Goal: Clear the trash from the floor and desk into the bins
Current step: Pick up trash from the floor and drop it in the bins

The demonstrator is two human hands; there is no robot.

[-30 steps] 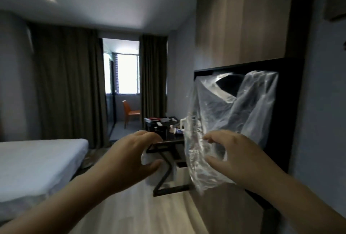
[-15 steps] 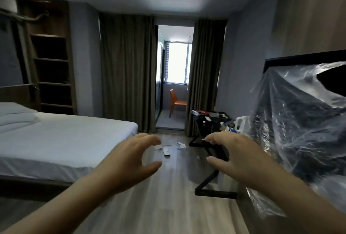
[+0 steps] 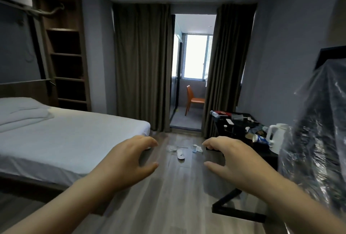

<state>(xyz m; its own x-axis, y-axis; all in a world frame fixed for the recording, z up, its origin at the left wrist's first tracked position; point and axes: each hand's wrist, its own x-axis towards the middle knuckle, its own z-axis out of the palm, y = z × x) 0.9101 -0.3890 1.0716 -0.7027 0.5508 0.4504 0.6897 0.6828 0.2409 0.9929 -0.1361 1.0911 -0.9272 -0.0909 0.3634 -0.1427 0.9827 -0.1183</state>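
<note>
Left hand point(image 3: 129, 160) and right hand point(image 3: 234, 162) raised, fingers loosely curled, holding nothing, trash point(image 3: 197, 148) on floor point(image 3: 168, 196) ahead, cluttered desk point(image 3: 237, 130)

The clear plastic sheeting point(image 3: 316, 140) at the near right is cut off by the right edge, and what is wrapped in it is seen only as a dark, blurred mass. The desk point(image 3: 239, 130) beyond it is partly hidden by the right hand point(image 3: 237, 160). The litter on it beside the white kettle point(image 3: 276, 136) is too small to be named. The white scraps point(image 3: 197, 148) on the far floor cannot be identified. The bed point(image 3: 65, 140) is cut by the left edge.
</note>
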